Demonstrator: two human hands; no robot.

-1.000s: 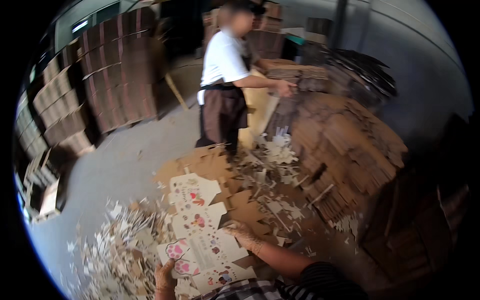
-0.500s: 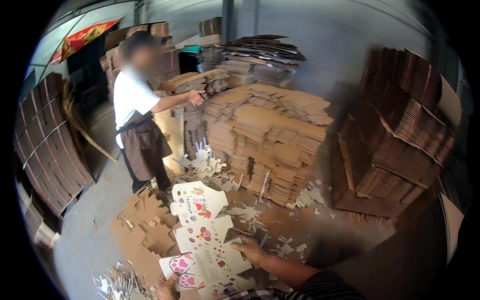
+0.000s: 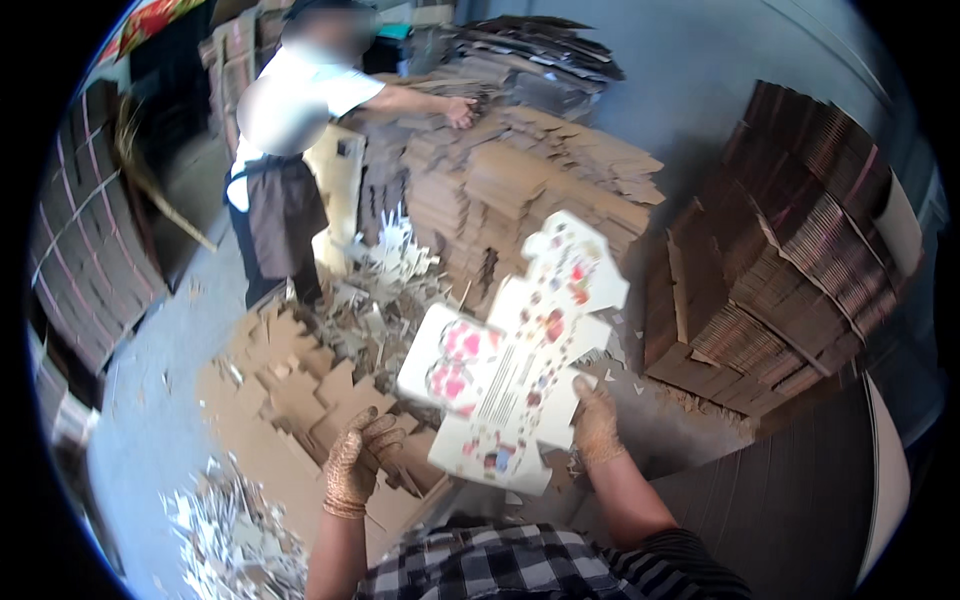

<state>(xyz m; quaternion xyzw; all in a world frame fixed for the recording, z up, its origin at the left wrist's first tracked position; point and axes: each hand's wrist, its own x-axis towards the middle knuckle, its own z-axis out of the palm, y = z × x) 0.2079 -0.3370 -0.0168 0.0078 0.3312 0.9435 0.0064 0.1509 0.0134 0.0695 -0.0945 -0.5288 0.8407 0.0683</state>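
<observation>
A flat die-cut box blank [image 3: 505, 375], white with pink paw prints and small cartoon pictures, hangs tilted in front of me. My right hand [image 3: 597, 425], in a tan speckled glove, pinches its right edge with the thumb on the printed face. My left hand [image 3: 358, 460], gloved alike, is off the blank, its fingers loosely bent and apart with nothing in them. It hovers over a spread stack of brown cardboard blanks [image 3: 300, 385] on the left.
A person in a white shirt and dark apron [image 3: 285, 210] reaches over a tall pile of brown cardboard sheets [image 3: 480, 190]. White paper scraps [image 3: 235, 525] litter the floor. Strapped cardboard bundles [image 3: 95, 240] stand left; stacked cartons [image 3: 780, 270] rise at right.
The box blank has swung up and to the right in my right hand. My left hand has let go of it. The co-worker's arm has stretched farther right over the pile.
</observation>
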